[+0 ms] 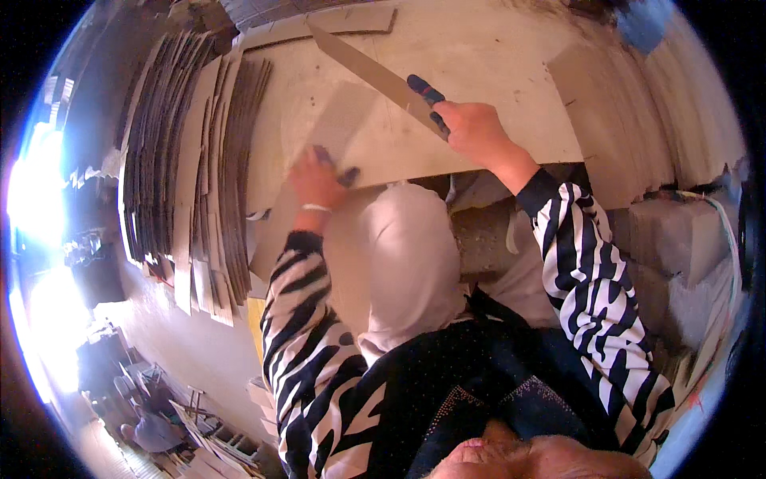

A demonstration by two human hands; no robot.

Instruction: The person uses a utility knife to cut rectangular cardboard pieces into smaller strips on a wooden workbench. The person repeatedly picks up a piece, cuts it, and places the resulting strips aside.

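My right hand [480, 132] grips the near end of a long, flat cardboard strip [371, 70], pinching it between thumb and fingers. The strip slants up and to the left over the pale work board [495, 48]. Dark coverings wrap the fingertips of both hands. My left hand [317, 182], slightly smeared by motion, has its thumb and forefinger apart. It rests on or just over a second brownish strip [343, 120], which lies slantwise at the board's left part. Whether the hand touches that strip, I cannot tell.
Tall stacks of cardboard sheets [195, 160] stand along the left of the board. Another flat cardboard piece [335, 28] lies at its far edge. To the right are large cardboard sheets [614, 112] and a grey-brown block-like bundle [678, 231]. Cluttered scraps [215, 439] lie at lower left.
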